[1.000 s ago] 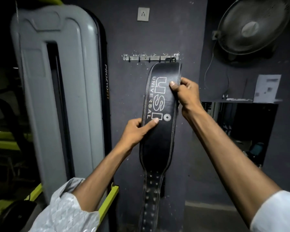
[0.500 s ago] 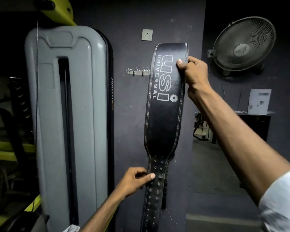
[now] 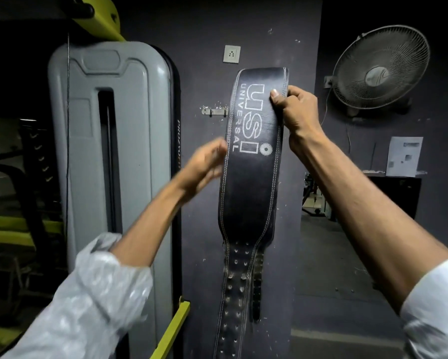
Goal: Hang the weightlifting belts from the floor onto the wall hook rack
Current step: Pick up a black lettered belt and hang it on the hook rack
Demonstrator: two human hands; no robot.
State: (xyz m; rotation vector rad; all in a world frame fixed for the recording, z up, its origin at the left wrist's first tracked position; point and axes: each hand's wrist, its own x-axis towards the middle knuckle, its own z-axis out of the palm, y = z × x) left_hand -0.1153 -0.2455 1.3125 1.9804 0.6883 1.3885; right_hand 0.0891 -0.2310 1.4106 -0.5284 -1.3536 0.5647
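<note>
- Nearest you, your left hand (image 3: 204, 164) is raised just beside the left edge of the belt (image 3: 251, 182), about level with the printed lettering. It is smeared by blur, so you cannot tell whether its fingers are loose or curled, or whether they touch the leather at all.
- A little farther out and higher, your right hand (image 3: 295, 112) clamps the belt's right edge close to the top, thumb on the printed face and the other fingers wrapped round behind. This hand alone plainly carries the belt.
- The belt hangs upright against the wall (image 3: 199, 203), long axis vertical, its wide back panel on top and its narrow strap (image 3: 233, 294) with punched holes running down out of the bottom of the view. A second dark strap end shows just behind that one.
- The hook rack (image 3: 214, 111) is on the wall behind the belt. Only its left end sticks out past the belt's left edge, and the rest is covered.
- What the next move turns on: the belt's top edge stands above the rack line, so the hooks lie behind the upper panel and below your right fingers, not above them. Whether any part of the belt has caught a hook is hidden.
- My judgement: your right hand is the nearer one to the hooks and should guide the belt onto one, while the left steadies the edge.
</note>
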